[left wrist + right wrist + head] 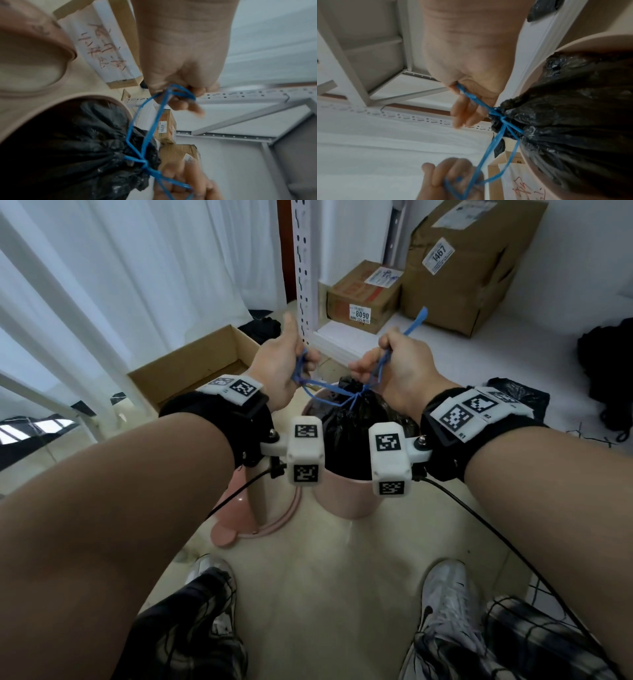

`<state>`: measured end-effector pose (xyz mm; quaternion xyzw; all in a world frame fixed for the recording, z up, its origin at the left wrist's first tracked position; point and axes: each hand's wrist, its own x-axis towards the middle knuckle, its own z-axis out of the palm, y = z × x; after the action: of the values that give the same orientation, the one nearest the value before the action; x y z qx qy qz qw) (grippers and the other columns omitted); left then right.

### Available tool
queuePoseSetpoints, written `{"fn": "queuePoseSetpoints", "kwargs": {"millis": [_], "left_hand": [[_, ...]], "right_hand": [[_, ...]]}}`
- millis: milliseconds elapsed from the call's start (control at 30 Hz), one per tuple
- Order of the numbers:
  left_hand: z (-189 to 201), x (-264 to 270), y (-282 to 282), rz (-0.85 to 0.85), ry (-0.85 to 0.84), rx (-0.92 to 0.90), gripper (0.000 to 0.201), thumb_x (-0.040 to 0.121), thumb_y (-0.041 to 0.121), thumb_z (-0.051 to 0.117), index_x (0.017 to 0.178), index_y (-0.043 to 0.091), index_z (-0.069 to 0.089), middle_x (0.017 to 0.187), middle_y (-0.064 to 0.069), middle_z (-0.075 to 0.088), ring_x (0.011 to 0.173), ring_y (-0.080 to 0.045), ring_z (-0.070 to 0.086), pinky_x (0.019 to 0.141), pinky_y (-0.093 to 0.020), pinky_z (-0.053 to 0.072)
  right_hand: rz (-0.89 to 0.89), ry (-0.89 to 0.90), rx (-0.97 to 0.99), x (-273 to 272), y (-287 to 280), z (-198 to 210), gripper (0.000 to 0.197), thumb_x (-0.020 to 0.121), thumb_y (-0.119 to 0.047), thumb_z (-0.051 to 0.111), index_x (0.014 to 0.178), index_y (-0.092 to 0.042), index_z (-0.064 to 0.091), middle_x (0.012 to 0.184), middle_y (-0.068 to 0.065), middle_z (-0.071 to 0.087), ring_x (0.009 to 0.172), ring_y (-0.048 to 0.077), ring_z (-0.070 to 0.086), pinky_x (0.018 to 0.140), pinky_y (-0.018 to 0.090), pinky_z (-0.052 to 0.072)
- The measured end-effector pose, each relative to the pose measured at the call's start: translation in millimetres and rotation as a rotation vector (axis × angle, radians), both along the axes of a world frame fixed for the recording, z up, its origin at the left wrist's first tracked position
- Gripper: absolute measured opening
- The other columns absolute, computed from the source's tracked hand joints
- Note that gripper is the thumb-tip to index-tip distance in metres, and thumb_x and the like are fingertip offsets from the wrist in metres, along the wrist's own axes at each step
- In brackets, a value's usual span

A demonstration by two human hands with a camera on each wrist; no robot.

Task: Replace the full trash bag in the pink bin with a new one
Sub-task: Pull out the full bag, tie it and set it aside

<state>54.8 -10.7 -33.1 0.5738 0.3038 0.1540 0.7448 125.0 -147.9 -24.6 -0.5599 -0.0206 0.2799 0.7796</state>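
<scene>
Head view showed our left hand [277, 368] and right hand [394, 364] gripping the drawstring [342, 395] at twelve o'clock. We had cinched the bag [346, 429]; lifting it from the bin [342, 498] and relining remained.

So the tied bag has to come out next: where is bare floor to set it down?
Bare floor lies in front of the pink bin, between it and the shoes. Left is crowded by the pink lid and open cardboard box; behind stand the shelf post and stacked boxes.
</scene>
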Motion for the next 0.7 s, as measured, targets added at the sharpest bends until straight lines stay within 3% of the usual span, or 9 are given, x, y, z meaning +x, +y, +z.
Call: {"fn": "queuePoseSetpoints", "kwargs": {"millis": [67, 100, 200, 267, 367, 400, 467, 567, 700], "left_hand": [[2, -2, 1, -0.006, 0.013, 0.014, 0.055, 0.096, 0.055, 0.03, 0.054, 0.02, 0.026, 0.04, 0.006, 0.031, 0.038, -0.01, 0.024, 0.036, -0.017, 0.019], [2, -3, 1, -0.055, 0.055, 0.129, 0.054, 0.095, 0.055, 0.034, 0.054, 0.02, 0.03, 0.043, 0.006, 0.028, 0.038, -0.01, 0.023, 0.036, -0.017, 0.019], [-1, -11, 0, -0.323, 0.2, 0.755, 0.042, 0.088, 0.051, 0.054, 0.079, 0.011, 0.063, 0.064, 0.004, 0.046, 0.052, -0.006, 0.041, 0.049, -0.016, 0.036], [0, -15, -5, -0.587, 0.321, 1.109, 0.038, 0.086, 0.05, 0.057, 0.099, 0.017, 0.069, 0.078, 0.006, 0.057, 0.07, 0.002, 0.053, 0.063, -0.011, 0.039], [-3, -9, -10, -0.772, 0.481, 1.465, 0.045, 0.09, 0.049, 0.051, 0.092, 0.008, 0.069, 0.093, -0.011, 0.058, 0.096, -0.024, 0.056, 0.073, -0.03, 0.035], [-2, -8, -10, -0.745, 0.478, 1.51, 0.048, 0.092, 0.047, 0.048, 0.084, 0.003, 0.063, 0.086, -0.01, 0.052, 0.095, -0.028, 0.053, 0.071, -0.028, 0.03], [1, -7, -9, -0.687, 0.44, 1.511, 0.045, 0.096, 0.044, 0.042, 0.069, 0.008, 0.048, 0.069, -0.003, 0.038, 0.078, -0.022, 0.047, 0.06, -0.024, 0.022], [0, -9, -4, -0.709, 0.361, 1.389, 0.05, 0.099, 0.035, 0.042, 0.055, 0.013, 0.034, 0.055, -0.001, 0.031, 0.052, -0.014, 0.032, 0.049, -0.015, 0.029], [-12, -16, 3, -0.777, 0.375, 1.239, 0.039, 0.098, 0.029, 0.045, 0.069, 0.003, 0.05, 0.058, -0.004, 0.037, 0.055, -0.017, 0.036, 0.053, -0.018, 0.029]], "right_hand": [[0.014, -0.037, -0.058, 2, -1, 0, 0.038, 0.102, -0.028, 0.028, 0.065, -0.018, 0.031, 0.033, -0.004, 0.03, 0.029, 0.013, 0.029, 0.041, 0.018, 0.03], [0.027, -0.069, -0.096, 3, -2, -1, 0.04, 0.102, -0.03, 0.028, 0.064, -0.019, 0.03, 0.034, -0.006, 0.026, 0.03, 0.01, 0.021, 0.039, 0.016, 0.023], [0.037, -0.177, -0.196, 5, -5, -3, 0.043, 0.102, -0.034, 0.028, 0.061, -0.02, 0.029, 0.034, -0.008, 0.026, 0.029, 0.008, 0.018, 0.035, 0.014, 0.02], [0.051, -0.23, -0.215, 4, -4, -3, 0.046, 0.102, -0.036, 0.028, 0.058, -0.02, 0.027, 0.035, -0.008, 0.025, 0.029, 0.008, 0.018, 0.036, 0.014, 0.019], [0.074, -0.279, -0.222, 0, 0, 0, 0.048, 0.101, -0.04, 0.028, 0.057, -0.021, 0.025, 0.037, -0.007, 0.023, 0.029, 0.008, 0.017, 0.038, 0.013, 0.019], [0.075, -0.274, -0.217, 0, 0, 1, 0.048, 0.101, -0.042, 0.028, 0.057, -0.02, 0.025, 0.037, -0.007, 0.023, 0.029, 0.009, 0.017, 0.038, 0.014, 0.019], [0.077, -0.273, -0.217, 1, -1, 3, 0.049, 0.1, -0.043, 0.028, 0.057, -0.02, 0.025, 0.035, -0.007, 0.023, 0.03, 0.009, 0.016, 0.039, 0.015, 0.018], [0.076, -0.33, -0.263, 4, -5, -1, 0.05, 0.1, -0.042, 0.028, 0.055, -0.019, 0.027, 0.034, -0.008, 0.025, 0.029, 0.008, 0.016, 0.038, 0.013, 0.017], [0.071, -0.412, -0.474, 10, -13, -14, 0.053, 0.099, -0.043, 0.029, 0.052, -0.018, 0.029, 0.045, 0.0, 0.028, 0.028, 0.01, 0.024, 0.04, 0.016, 0.022]]}}
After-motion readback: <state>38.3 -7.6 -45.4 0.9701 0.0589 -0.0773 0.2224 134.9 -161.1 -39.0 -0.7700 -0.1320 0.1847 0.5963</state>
